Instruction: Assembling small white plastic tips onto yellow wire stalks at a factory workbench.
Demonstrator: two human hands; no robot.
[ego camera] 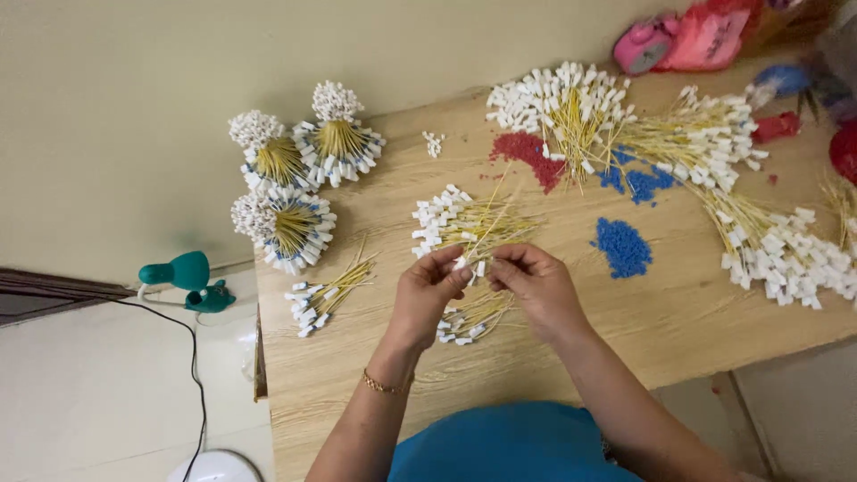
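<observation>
My left hand (427,290) and right hand (534,284) meet over the middle of the wooden surface (625,330), fingertips almost touching. Between them I pinch a small white tag piece (470,265) with a thin yellow stick; both grips are closed down to a fine pinch on it, thumbs against forefingers. A gold bracelet (386,386) sits on my left wrist.

Just beneath my hands, toward 6 o'clock, lies a small heap of yellow sticks with white tips (473,319). Just beyond my fingers, at 12 o'clock, another loose pile of white-tipped sticks (464,223) fans out on the wood. At 9 o'clock from my hands a smaller bunch (323,295) lies alone.

At 10 o'clock, on the surface's far left corner and partly over its edge, three round finished bundles (295,178) stand close together, yellow stems in the middle, white pieces around.

At 1 o'clock a big spread of white-tagged sticks (571,112) overlaps a patch of red granules (531,153), with blue granules (638,183) beside it. A separate blue granule heap (622,247) lies at 2 o'clock, near my right hand but apart from it. Farther at 3 o'clock more tagged sticks (777,254) trail to the edge.

A pink object (644,45) rests at the far edge; a green lamp (183,278) sits off the surface at 9 o'clock.
</observation>
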